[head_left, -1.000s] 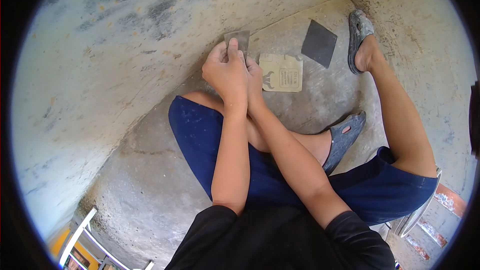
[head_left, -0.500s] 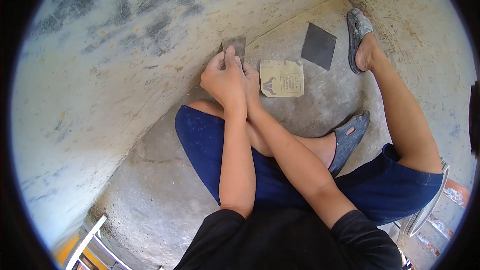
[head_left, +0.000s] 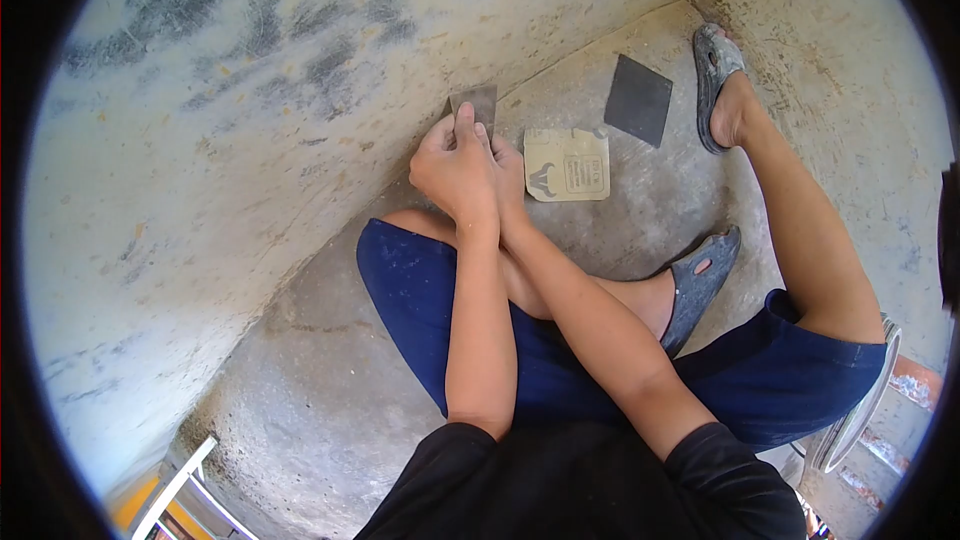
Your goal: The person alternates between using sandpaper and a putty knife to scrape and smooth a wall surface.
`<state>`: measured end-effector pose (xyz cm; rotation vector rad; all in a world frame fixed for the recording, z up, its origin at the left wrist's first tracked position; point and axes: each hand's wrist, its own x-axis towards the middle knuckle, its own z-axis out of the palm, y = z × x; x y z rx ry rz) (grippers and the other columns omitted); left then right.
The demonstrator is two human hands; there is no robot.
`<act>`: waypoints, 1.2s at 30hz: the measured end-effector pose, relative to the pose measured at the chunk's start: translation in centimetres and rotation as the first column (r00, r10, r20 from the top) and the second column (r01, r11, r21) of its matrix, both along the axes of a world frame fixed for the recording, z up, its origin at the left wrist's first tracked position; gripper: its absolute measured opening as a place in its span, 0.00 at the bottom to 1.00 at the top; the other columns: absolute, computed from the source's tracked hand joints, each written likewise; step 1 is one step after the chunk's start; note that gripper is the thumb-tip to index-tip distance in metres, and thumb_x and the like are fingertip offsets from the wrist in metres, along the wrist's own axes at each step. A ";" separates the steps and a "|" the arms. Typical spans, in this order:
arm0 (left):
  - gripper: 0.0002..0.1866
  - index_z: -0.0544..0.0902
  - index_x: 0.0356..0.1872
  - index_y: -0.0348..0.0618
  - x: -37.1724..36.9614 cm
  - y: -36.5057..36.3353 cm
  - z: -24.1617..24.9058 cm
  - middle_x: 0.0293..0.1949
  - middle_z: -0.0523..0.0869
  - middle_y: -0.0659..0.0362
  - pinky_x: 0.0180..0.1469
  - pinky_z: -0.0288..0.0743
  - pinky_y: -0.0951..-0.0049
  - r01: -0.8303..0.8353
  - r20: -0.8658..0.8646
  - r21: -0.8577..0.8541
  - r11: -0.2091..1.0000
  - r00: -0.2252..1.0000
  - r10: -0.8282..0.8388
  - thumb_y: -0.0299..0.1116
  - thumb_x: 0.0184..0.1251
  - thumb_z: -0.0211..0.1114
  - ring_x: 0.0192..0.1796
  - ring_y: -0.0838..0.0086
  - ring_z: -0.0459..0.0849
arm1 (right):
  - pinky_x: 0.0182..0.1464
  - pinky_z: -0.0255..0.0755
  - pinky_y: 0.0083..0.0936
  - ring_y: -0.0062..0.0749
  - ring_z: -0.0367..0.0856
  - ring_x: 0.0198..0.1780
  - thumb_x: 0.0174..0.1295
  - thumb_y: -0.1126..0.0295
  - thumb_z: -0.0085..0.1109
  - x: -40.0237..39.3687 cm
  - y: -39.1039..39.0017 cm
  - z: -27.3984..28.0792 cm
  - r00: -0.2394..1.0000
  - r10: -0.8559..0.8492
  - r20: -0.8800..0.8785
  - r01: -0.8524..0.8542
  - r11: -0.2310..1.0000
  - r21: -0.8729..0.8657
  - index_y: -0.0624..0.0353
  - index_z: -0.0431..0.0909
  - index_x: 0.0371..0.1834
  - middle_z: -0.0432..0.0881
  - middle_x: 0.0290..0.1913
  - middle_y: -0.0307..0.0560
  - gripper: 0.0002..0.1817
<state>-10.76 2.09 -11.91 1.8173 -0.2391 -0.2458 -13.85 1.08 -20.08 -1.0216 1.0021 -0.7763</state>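
My left hand (head_left: 453, 172) and my right hand (head_left: 510, 176) are close together at the foot of the wall. Between them they grip a grey piece of sandpaper (head_left: 480, 100), its upper part sticking out past the fingers. My left thumb lies along the sheet. Most of my right hand's fingers are hidden behind the left. Just right of the hands, a tan piece of sandpaper (head_left: 567, 166) lies printed side up on the floor. Farther right is a dark piece of sandpaper (head_left: 638, 100), lying flat with its grit side up.
A scuffed, pale wall (head_left: 230, 140) with dark patches rises on the left. My legs are folded on the concrete floor (head_left: 310, 380), with a sandal (head_left: 702, 285) on each foot. A white metal frame (head_left: 178, 485) stands at lower left, a round white rim (head_left: 860, 410) at lower right.
The whole view has shifted slightly, so everything sits a little lower and to the right. Both hands keep the same grip on the sandpaper.
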 end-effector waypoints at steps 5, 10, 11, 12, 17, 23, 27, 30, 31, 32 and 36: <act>0.14 0.91 0.39 0.28 0.4 -0.2 0.3 0.32 0.93 0.50 0.41 0.82 0.72 0.011 0.048 0.020 1.000 0.999 -0.012 0.35 0.70 0.73 0.32 0.73 0.90 | 0.31 0.66 0.32 0.24 0.68 0.29 0.78 0.48 0.57 0.1 -0.9 -0.5 0.998 0.004 -0.068 -0.009 0.998 -0.068 0.64 0.78 0.28 0.77 0.24 0.41 0.29; 0.14 0.91 0.38 0.28 0.2 0.1 -0.6 0.31 0.93 0.51 0.41 0.82 0.73 -0.003 0.052 0.010 1.000 0.999 0.002 0.34 0.70 0.73 0.32 0.74 0.90 | 0.31 0.65 0.32 0.25 0.67 0.29 0.78 0.46 0.57 -0.1 -0.5 -0.9 0.999 -0.001 -0.042 -0.004 0.992 -0.128 0.65 0.77 0.26 0.76 0.23 0.43 0.31; 0.14 0.91 0.37 0.28 0.3 0.0 -0.2 0.31 0.93 0.51 0.41 0.82 0.73 -0.005 0.081 0.044 0.999 0.997 0.002 0.34 0.70 0.73 0.32 0.74 0.89 | 0.31 0.66 0.32 0.25 0.68 0.29 0.78 0.46 0.57 0.0 -0.3 -0.3 0.999 -0.012 -0.039 0.008 0.996 -0.093 0.65 0.77 0.27 0.76 0.23 0.43 0.31; 0.14 0.91 0.37 0.28 0.4 -0.3 0.0 0.31 0.93 0.51 0.41 0.82 0.73 -0.005 0.083 0.038 0.999 0.997 0.002 0.34 0.70 0.73 0.32 0.74 0.89 | 0.31 0.67 0.32 0.25 0.68 0.30 0.78 0.45 0.57 0.1 -0.2 0.2 0.999 -0.022 -0.038 0.020 0.998 -0.055 0.65 0.77 0.27 0.76 0.23 0.43 0.31; 0.14 0.90 0.37 0.27 0.2 -0.7 1.1 0.30 0.93 0.51 0.40 0.82 0.73 0.018 0.088 0.011 1.000 0.996 -0.019 0.34 0.70 0.73 0.32 0.75 0.89 | 0.32 0.68 0.31 0.24 0.70 0.29 0.78 0.45 0.55 -0.3 -1.0 0.0 1.000 0.032 0.000 -0.031 0.998 -0.056 0.63 0.79 0.29 0.77 0.25 0.40 0.30; 0.14 0.91 0.36 0.31 0.6 -0.5 -0.6 0.29 0.92 0.48 0.41 0.83 0.68 0.301 0.061 -0.010 0.954 0.952 -0.300 0.36 0.70 0.71 0.32 0.66 0.93 | 0.33 0.72 0.30 0.24 0.74 0.31 0.80 0.51 0.54 -1.8 -0.9 1.4 0.982 -0.131 0.135 0.116 0.986 0.117 0.59 0.75 0.56 0.79 0.35 0.42 0.21; 0.17 0.90 0.45 0.30 0.5 0.9 -0.7 0.36 0.93 0.48 0.47 0.82 0.71 0.485 -0.131 0.111 0.868 0.873 -0.471 0.38 0.73 0.70 0.39 0.70 0.92 | 0.41 0.78 0.27 0.25 0.79 0.41 0.80 0.57 0.56 -3.5 -2.2 2.5 0.927 -0.135 0.350 0.053 0.971 0.232 0.52 0.61 0.78 0.79 0.45 0.44 0.29; 0.21 0.88 0.53 0.33 0.2 2.2 0.1 0.42 0.93 0.45 0.53 0.81 0.64 0.588 0.032 0.168 0.792 0.799 -0.600 0.44 0.78 0.64 0.46 0.63 0.92 | 0.48 0.79 0.26 0.27 0.79 0.48 0.79 0.58 0.58 -2.8 -1.8 3.4 0.919 -0.144 0.366 0.022 0.948 0.318 0.55 0.58 0.82 0.79 0.51 0.47 0.33; 0.22 0.86 0.55 0.32 0.3 3.0 1.2 0.48 0.90 0.41 0.57 0.79 0.60 0.598 0.036 0.263 0.757 0.778 -0.627 0.44 0.79 0.61 0.51 0.54 0.89 | 0.50 0.79 0.27 0.28 0.79 0.50 0.79 0.60 0.58 -2.5 -1.4 4.1 0.921 -0.148 0.360 0.003 0.928 0.372 0.56 0.58 0.82 0.79 0.52 0.48 0.34; 0.23 0.84 0.58 0.32 0.5 3.7 2.1 0.53 0.88 0.37 0.60 0.77 0.55 0.601 0.034 0.357 0.715 0.756 -0.653 0.45 0.80 0.58 0.56 0.45 0.87 | 0.52 0.79 0.28 0.29 0.79 0.54 0.78 0.63 0.58 -2.0 -0.9 4.8 0.919 -0.156 0.363 0.005 0.923 0.384 0.60 0.56 0.83 0.80 0.55 0.51 0.35; 0.25 0.85 0.55 0.34 2.1 7.0 4.4 0.39 0.91 0.46 0.51 0.80 0.60 0.595 0.047 0.528 0.606 0.692 -0.720 0.48 0.85 0.51 0.45 0.62 0.90 | 0.38 0.86 0.33 0.40 0.89 0.43 0.78 0.72 0.47 -0.2 0.3 7.3 0.897 -0.107 0.429 -0.085 0.910 0.406 0.64 0.45 0.84 0.83 0.49 0.57 0.35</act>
